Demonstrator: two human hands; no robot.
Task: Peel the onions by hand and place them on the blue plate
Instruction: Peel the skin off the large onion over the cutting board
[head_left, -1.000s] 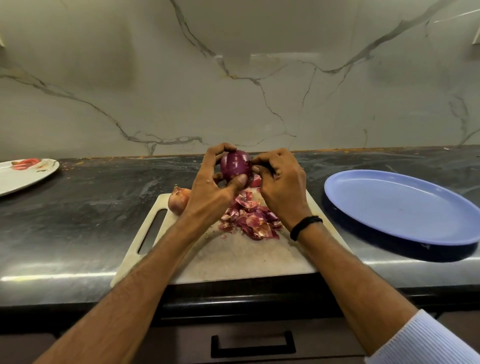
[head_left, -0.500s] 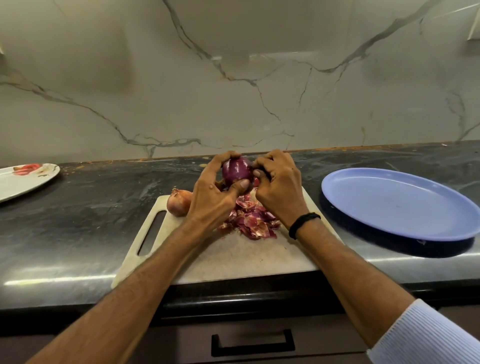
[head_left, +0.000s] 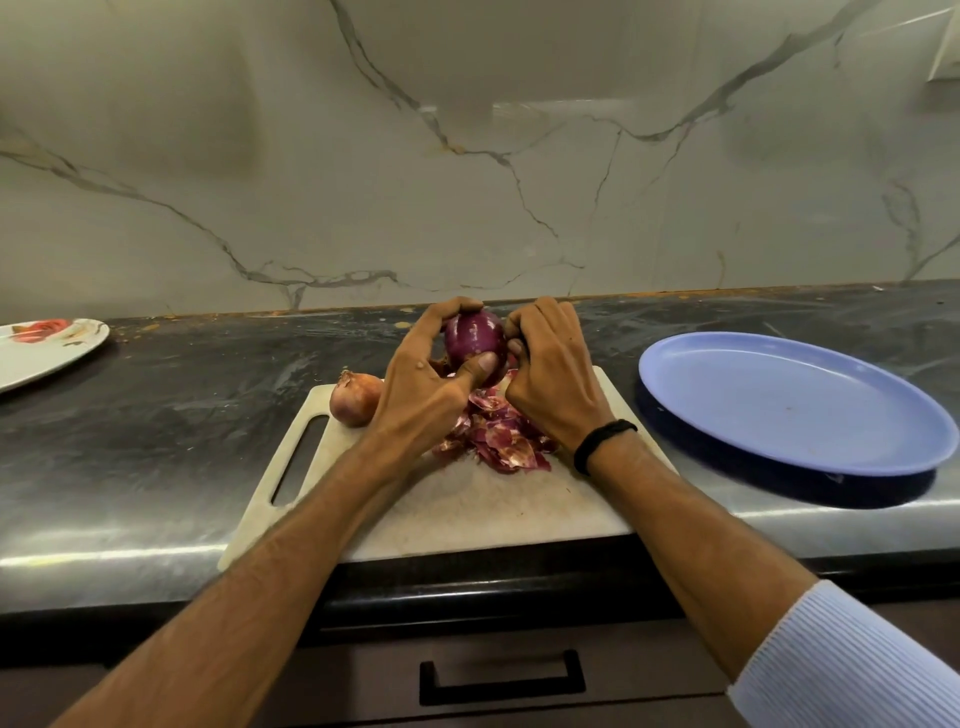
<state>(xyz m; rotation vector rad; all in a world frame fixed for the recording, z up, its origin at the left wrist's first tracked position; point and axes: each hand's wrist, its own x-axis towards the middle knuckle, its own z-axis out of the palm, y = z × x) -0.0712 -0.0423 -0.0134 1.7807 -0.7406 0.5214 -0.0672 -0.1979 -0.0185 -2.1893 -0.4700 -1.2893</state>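
Two onions are in view, neither on its plate, so I read this as the peeling step of the first one. At far left a glossy white plate (head_left: 47, 348) with a red printed pattern lies on the dark, streaked stone countertop (head_left: 182, 415). Next comes the pale cutting board (head_left: 467, 514), scuffed, with a slot handle on its left edge. On its far left corner rests the brown onion (head_left: 356, 397), round, matte, its dry papery skin whole. Just beside it the left hand (head_left: 426, 384) grips the red onion (head_left: 472, 338) above the board, thumb pressed across the front, fingers curled over the top. That onion is smooth, shiny and deep purple, so most of its skin seems gone. Beneath it a loose heap of peels (head_left: 498, 436) lies on the board: thin, brittle, curled flakes, purple with pale insides. The right hand (head_left: 556, 384), a black wristband (head_left: 602, 441) at its wrist, has its fingers curled against the onion's right side; whether they pinch a scrap of skin I cannot tell, as the fingertips are hidden. At right the blue plate (head_left: 779, 410), a wide shallow plastic-looking oval, sits on the countertop just beside the board and holds no onion yet. Next, I judge, any clinging skin must come off, then the slick bulb goes rightward to that plate in a firm hold.
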